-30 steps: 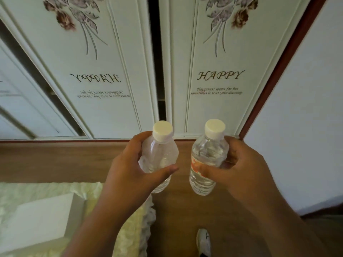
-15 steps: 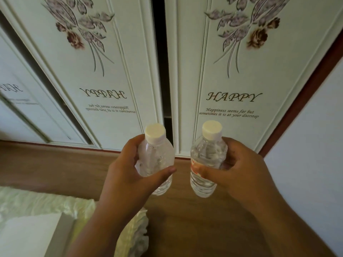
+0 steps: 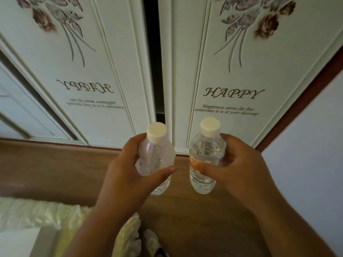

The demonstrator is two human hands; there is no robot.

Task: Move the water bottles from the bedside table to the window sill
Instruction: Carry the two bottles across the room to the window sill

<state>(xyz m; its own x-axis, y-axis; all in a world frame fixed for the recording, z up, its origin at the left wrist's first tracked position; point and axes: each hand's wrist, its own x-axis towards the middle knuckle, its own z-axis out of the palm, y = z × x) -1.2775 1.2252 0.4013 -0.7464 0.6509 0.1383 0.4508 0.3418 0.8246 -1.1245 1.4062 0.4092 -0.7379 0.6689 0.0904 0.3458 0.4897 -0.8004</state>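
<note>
I hold two clear plastic water bottles upright in front of me, each with a white cap. My left hand (image 3: 128, 175) is wrapped around the left water bottle (image 3: 157, 156), which has no label showing. My right hand (image 3: 239, 169) grips the right water bottle (image 3: 204, 158), which carries an orange and white label. The two bottles are side by side with a small gap between them, above the wooden floor. Neither the bedside table nor the window sill is in view.
White wardrobe doors (image 3: 232, 71) with flower prints and the word HAPPY stand straight ahead, a dark gap (image 3: 154, 62) between them. A white wall (image 3: 311, 145) is at the right. A bed edge with pale frilled cover (image 3: 46, 214) lies at lower left. Brown wooden floor (image 3: 55, 167) spans the middle.
The view has tilted up and drawn closer to the wardrobe doors. Both hands keep the same hold on the bottles. The shoe seen low in the view a second ago is gone.
</note>
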